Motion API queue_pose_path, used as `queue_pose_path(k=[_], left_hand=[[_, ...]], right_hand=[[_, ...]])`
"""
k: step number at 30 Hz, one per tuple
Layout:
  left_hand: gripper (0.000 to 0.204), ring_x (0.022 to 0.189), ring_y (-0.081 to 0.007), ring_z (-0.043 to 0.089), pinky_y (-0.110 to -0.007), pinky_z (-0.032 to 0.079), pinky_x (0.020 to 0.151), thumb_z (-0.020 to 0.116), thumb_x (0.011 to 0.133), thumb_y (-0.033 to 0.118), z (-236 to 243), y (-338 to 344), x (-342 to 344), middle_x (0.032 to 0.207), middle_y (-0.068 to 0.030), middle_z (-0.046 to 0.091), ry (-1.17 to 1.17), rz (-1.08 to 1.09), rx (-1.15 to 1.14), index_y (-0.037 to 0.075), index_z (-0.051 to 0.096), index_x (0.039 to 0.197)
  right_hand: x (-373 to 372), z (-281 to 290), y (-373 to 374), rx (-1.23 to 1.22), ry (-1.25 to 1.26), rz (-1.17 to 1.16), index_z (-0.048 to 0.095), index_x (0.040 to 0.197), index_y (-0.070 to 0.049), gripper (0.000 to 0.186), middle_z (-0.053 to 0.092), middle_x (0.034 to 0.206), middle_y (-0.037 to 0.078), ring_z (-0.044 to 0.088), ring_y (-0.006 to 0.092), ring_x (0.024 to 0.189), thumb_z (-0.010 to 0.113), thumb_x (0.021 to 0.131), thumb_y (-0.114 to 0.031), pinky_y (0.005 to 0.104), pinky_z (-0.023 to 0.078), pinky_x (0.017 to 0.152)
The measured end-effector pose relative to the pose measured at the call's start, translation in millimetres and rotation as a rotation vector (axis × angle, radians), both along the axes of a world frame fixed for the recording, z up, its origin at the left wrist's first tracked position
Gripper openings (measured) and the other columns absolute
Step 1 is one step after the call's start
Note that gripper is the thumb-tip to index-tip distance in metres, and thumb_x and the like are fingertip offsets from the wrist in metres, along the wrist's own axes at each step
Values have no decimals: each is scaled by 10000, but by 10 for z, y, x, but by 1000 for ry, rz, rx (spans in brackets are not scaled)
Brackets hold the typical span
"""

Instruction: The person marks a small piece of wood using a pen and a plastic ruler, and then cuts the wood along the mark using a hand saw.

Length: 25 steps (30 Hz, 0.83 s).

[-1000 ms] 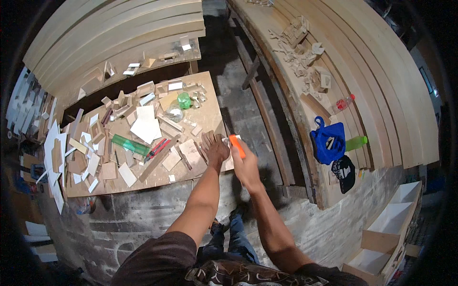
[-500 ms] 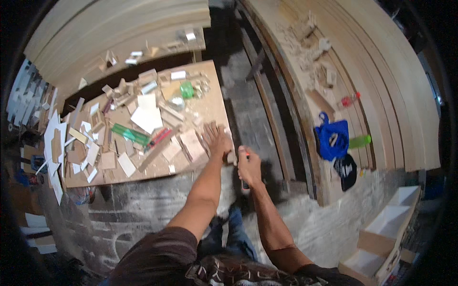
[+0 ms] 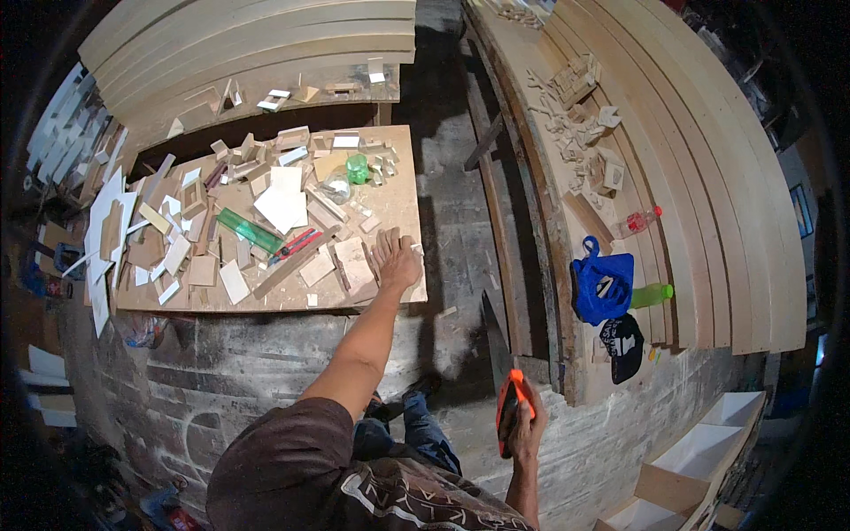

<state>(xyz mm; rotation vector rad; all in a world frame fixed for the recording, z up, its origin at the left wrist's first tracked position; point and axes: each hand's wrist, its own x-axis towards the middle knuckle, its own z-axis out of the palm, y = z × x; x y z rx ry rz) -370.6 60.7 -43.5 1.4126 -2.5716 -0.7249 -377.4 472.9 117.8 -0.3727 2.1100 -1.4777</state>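
My left hand [image 3: 397,260] lies palm down at the right edge of the low wooden worktable [image 3: 394,150], fingers spread. Whether a piece lies under the palm is hidden. Close to its fingertips is a flat wooden board piece [image 3: 354,264]. Off the table to the right, my right hand [image 3: 526,425] is wrapped round the orange and black handle of a handsaw [image 3: 498,341]. The saw's dark blade points away from me, over the gap between the two tables, apart from any wood.
Wood offcuts, white panels [image 3: 282,199], a green channel-shaped piece [image 3: 248,232] and a green bottle piece [image 3: 357,168] crowd the worktable. On the right bench are a blue bag [image 3: 604,283], a black cap [image 3: 622,348] and a red-tinted bottle [image 3: 639,220]. White-lined boxes [image 3: 699,442] stand lower right.
My right hand has swung away from the table edge, right and toward me, bringing the saw's blade into plain view. My left hand has stayed on the table edge.
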Motion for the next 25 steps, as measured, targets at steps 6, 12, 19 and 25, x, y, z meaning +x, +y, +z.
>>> queue_pose_path(k=[6, 12, 19, 25], left_hand=[[322, 1297, -332, 422, -540, 387, 1009, 590, 895, 185, 55, 105, 147, 1296, -104, 493, 72, -253, -345, 186, 635, 1214], [351, 1171, -241, 507, -453, 455, 924, 538, 901, 158, 41, 162, 131, 1161, -55, 552, -22, -342, -450, 211, 661, 1226], [362, 1156, -224, 531, -415, 476, 922, 515, 933, 173, 143, 148, 237, 1151, -33, 563, -130, -506, -506, 163, 597, 1285], [403, 1224, -236, 503, -474, 465, 999, 595, 877, 155, 97, 49, 366, 1267, -73, 518, -175, -642, -291, 161, 541, 1277]], right_hand=[[11, 92, 402, 94, 18, -12, 567, 1362, 19, 468, 616, 1322, 190, 571, 289, 1243, 514, 998, -271, 397, 418, 1059], [-207, 316, 417, 35, 198, 44, 568, 1359, 19, 451, 616, 1323, 190, 575, 273, 1236, 494, 1008, -254, 398, 419, 1056], [-293, 284, 495, -76, 153, 17, 557, 1355, 44, 479, 593, 1355, 194, 557, 297, 1258, 522, 1007, -283, 411, 405, 1075], [-196, 784, 121, -55, 409, 194, 505, 1430, -19, 662, 543, 1426, 159, 546, 295, 1279, 724, 885, -326, 403, 400, 1092]])
